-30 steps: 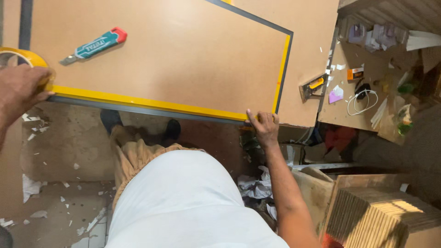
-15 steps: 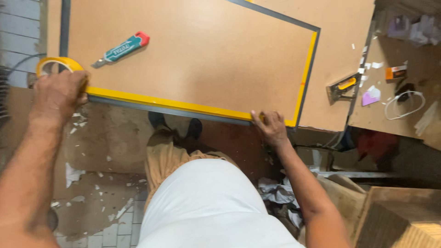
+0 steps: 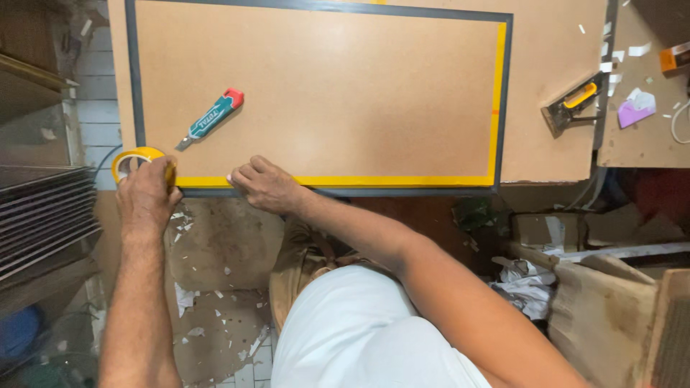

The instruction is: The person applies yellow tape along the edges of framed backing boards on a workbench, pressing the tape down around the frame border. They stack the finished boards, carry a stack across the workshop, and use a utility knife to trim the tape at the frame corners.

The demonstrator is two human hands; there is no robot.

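Yellow tape roll [image 3: 136,159] in left hand [image 3: 147,197]; right hand [image 3: 262,185] presses strip [image 3: 345,181].

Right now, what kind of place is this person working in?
Probably a small workshop. A big brown board edged with yellow tape lies on the bench, a utility knife rests on it, and scraps litter the tiled floor.

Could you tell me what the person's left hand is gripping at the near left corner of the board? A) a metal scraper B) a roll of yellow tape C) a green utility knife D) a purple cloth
B: the left hand closes over the roll of yellow tape at the corner of the board, while the green utility knife lies untouched on the board.
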